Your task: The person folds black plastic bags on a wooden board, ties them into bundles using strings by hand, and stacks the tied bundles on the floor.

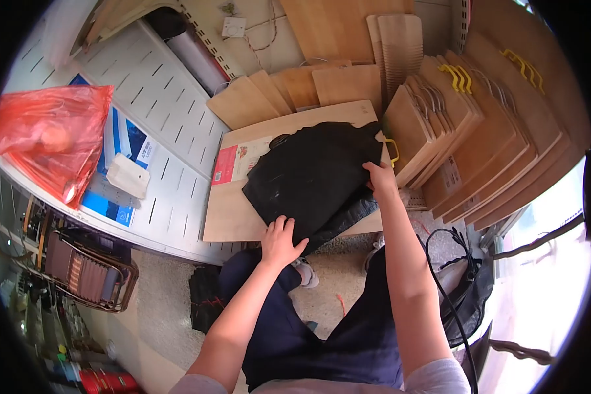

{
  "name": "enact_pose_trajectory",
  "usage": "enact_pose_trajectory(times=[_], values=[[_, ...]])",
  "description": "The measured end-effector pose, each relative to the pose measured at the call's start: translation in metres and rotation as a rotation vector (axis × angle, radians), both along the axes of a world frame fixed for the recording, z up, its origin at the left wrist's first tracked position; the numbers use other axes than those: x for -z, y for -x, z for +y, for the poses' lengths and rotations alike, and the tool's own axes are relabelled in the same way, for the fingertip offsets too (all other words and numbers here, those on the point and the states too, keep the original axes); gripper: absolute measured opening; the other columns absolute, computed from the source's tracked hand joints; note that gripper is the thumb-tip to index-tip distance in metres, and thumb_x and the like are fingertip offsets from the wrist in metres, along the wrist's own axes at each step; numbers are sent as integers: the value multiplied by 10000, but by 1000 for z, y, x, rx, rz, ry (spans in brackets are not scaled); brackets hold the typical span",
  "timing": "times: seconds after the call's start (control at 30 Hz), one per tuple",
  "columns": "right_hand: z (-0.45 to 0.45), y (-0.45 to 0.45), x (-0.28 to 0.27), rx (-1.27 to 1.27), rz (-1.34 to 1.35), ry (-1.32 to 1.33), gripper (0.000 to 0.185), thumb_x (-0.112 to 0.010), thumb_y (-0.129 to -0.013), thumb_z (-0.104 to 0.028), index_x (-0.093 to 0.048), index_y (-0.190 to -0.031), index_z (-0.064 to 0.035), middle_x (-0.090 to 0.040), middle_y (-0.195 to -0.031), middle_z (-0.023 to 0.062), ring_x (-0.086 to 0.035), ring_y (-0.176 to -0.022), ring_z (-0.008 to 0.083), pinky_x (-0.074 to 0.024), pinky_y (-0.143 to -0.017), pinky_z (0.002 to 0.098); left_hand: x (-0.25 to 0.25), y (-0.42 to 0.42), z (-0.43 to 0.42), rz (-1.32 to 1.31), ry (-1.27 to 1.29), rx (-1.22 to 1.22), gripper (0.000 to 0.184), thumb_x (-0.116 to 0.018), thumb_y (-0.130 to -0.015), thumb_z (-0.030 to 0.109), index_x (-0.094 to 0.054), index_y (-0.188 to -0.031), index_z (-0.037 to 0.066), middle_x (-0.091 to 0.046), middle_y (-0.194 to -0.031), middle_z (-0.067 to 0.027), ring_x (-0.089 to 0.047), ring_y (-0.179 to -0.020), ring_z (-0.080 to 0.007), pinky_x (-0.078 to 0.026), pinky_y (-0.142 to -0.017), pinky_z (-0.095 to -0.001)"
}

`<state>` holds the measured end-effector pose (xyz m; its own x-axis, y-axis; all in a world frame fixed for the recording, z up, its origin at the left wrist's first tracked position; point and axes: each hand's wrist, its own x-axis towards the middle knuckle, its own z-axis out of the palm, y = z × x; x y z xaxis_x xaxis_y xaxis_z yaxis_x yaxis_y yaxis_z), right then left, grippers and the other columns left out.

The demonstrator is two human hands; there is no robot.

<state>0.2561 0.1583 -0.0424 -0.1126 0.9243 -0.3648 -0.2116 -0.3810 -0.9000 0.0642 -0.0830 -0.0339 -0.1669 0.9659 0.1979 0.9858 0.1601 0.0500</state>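
Note:
A crumpled black sheet or bag (315, 177) lies over a light wooden board (233, 220) in front of me. My left hand (281, 241) rests on its lower left edge, fingers spread. My right hand (381, 178) is at the right side of the black material, thumb and fingers closed on its edge. A pink and white label (233, 163) shows on the board, left of the black material. Part of the board is hidden under it.
Wooden boards (453, 131) with yellow hooks stand upright at the right, and more lean at the back. A white slotted shelf (177, 131) on the left holds a red plastic bag (59, 131). Black cables (440, 282) hang near my right arm.

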Motion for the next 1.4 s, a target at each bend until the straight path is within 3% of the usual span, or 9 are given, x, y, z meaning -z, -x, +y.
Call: enact_pose_trajectory(times=[0.4, 0.53, 0.77, 0.9, 0.97, 1.0, 1.07, 1.33, 1.4], values=[[-62, -39, 22, 233, 392, 231, 255, -636, -814, -146, -565, -1058, -147, -607, -962, 22, -574, -803, 187, -488, -679, 358, -6, -13, 32, 26, -134, 275, 533, -736, -683, 390, -624, -1069, 40, -574, -974, -80, -525, -908, -245, -377, -785, -382], [-103, -43, 13, 195, 553, 453, 288, -664, -797, -155, -543, -1059, -142, -593, -956, 50, -567, -894, 224, -486, -846, 408, 1, 4, 49, 219, -203, 380, 150, -631, -700, 172, -598, -820, 88, -569, -799, -43, -544, -828, -214, -384, -727, -368], [-189, 33, 40, -93, 709, 759, 221, -724, -810, -178, -584, -941, -70, -618, -900, 80, -594, -818, 229, -528, -720, 337, -20, 97, 95, 428, -277, 245, 175, -538, -759, 142, -613, -907, 88, -574, -926, -69, -528, -933, -245, -413, -810, -394], [-198, 119, 44, 42, 860, 810, 244, -721, -825, -166, -579, -914, 10, -613, -840, 114, -597, -762, 231, -549, -754, 343, -13, 115, 95, 100, -478, -187, 300, -633, -816, 184, -555, -1076, 56, -582, -1050, -106, -529, -1064, -288, -461, -821, -403], [-192, 151, 44, 64, 908, 863, 245, -713, -836, -171, -575, -883, 26, -614, -824, 113, -604, -742, 218, -564, -713, 314, 4, 127, 87, -800, -155, -562, 478, -685, -842, 318, -507, -1174, 24, -552, -1115, -125, -536, -1076, -255, -487, -819, -382], [-190, 165, 47, 80, 951, 858, 228, -702, -849, -171, -585, -889, 20, -618, -820, 114, -605, -720, 214, -568, -697, 311, 1, 121, 77, -800, -153, -566, 478, -685, -842, 318, -507, -1174, 24, -552, -1115, -125, -536, -1076, -255, -487, -819, -382], [-186, 185, 47, 52, 1028, 836, 224, -691, -862, -176, -595, -933, 13, -624, -850, 113, -617, -784, 215, -563, -721, 304, -10, 103, 52, -1438, 57, -661, 607, -702, -847, 346, -449, -1267, -12, -546, -1148, -142, -567, -1004, -221, -505, -804, -364], [-212, 155, 18, -289, 851, 778, 228, -610, -925, -231, -612, -1083, -67, -650, -1082, 73, -610, -980, 171, -525, -797, 285, 48, 116, 40, -1732, -134, -497, 733, -689, -778, 118, -332, -1419, 102, -520, -977, -83, -524, -802, -177, -477, -631, -324], [-209, 125, 4, -726, 498, 712, 269, -607, -931, -217, -600, -1134, -42, -646, -1096, 86, -623, -980, 169, -520, -818, 301, 36, 115, 45, -1506, -137, -550, 735, -643, -752, 50, -336, -1416, 128, -521, -950, -71, -533, -798, -181, -466, -617, -324]])
